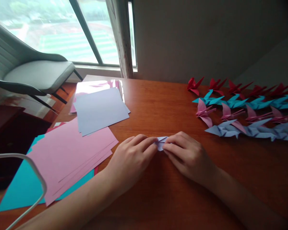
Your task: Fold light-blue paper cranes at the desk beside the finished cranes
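A small piece of folded pale lavender paper [161, 145] lies low over the table's middle, mostly covered by my fingers. My left hand [133, 156] grips its left side, fingers pressed together. From the other side, my right hand [188, 155] pinches the right part between thumb and fingers. Creased layers show in the narrow gap between the hands. To the right stand rows of folded paper cranes: red cranes [216, 85] at the back, turquoise cranes [234, 101], pink cranes [230, 113], and pale lavender cranes [249, 130] nearest me.
Left on the wooden table [156, 105] lie pale lavender sheets [100, 110] over a shiny packet [96, 85], with pink sheets [72, 153] and turquoise sheets [21, 185] nearer. A white cable [39, 174] loops at lower left. Beyond are a grey chair [38, 75] and a window [62, 32].
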Demonstrator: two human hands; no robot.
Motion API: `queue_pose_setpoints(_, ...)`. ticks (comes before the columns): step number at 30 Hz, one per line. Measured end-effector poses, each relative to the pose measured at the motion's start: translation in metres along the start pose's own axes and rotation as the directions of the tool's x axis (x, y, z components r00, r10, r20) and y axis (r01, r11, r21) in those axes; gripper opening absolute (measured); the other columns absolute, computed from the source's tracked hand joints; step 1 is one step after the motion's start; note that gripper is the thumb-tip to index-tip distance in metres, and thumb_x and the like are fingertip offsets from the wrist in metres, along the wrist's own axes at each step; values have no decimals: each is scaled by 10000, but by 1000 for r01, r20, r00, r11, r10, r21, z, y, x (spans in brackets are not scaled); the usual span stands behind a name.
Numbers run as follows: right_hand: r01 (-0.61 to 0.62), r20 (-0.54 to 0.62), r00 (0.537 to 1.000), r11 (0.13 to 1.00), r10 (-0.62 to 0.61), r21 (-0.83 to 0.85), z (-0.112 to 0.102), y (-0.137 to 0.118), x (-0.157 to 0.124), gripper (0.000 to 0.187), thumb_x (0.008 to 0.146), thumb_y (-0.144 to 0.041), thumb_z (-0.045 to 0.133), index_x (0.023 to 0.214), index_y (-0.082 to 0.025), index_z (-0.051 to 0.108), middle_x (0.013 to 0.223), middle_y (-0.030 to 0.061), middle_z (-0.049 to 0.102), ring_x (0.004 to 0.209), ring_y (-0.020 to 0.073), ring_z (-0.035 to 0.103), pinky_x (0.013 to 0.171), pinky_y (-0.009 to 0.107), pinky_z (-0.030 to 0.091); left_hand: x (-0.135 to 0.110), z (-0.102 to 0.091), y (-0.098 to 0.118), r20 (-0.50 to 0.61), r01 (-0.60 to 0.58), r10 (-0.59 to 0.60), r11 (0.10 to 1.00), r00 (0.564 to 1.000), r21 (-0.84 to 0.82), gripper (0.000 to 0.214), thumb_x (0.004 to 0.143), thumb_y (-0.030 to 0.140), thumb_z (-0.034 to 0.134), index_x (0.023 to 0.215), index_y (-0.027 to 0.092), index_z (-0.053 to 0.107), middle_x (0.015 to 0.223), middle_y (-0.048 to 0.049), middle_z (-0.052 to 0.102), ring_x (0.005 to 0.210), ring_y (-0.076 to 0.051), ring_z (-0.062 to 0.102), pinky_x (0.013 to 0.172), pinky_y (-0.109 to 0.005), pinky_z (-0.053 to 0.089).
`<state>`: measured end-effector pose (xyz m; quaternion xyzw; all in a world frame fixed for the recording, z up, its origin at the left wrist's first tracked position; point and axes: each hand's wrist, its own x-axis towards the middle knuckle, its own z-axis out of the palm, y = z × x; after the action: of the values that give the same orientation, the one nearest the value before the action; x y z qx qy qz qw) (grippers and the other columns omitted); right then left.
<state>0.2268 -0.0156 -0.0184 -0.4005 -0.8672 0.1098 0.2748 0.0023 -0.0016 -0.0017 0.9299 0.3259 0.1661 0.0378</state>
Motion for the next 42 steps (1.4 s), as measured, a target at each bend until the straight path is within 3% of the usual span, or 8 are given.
queue_pose_setpoints(12,-170,-33,984,972,177,165,6,0,3,115,950,-144,581,920,-183,685,923,58,651,863,183,571,780,343,498,4,12,-4,-22,214,-225,948,974,-235,177,990,216,505,996,215,681,1124,9,742,961,-197,656,799,-351,562)
queue_pose_setpoints(20,-212,-71,971,960,228,182,7,-1,4,88,917,-132,614,887,-199,663,925,54,644,881,189,591,802,334,499,5,13,-2,-19,232,-244,943,970,-240,182,991,222,498,979,207,678,1124,-6,735,974,-201,645,815,-360,553)
queue_pose_setpoints(26,-260,-29,963,950,269,171,7,-3,9,94,903,-133,616,843,-198,649,917,50,635,885,196,584,802,344,490,6,11,-2,11,242,-246,946,969,-215,194,987,247,501,977,211,691,1129,-19,732,968,-211,640,802,-373,555)
queue_pose_setpoints(42,-317,-44,944,934,328,167,10,-4,12,110,875,-112,617,855,-220,633,901,40,623,884,202,594,783,348,493,8,15,1,-42,280,-293,940,955,-194,144,970,209,529,1019,212,664,1175,-24,723,996,-213,665,787,-366,574)
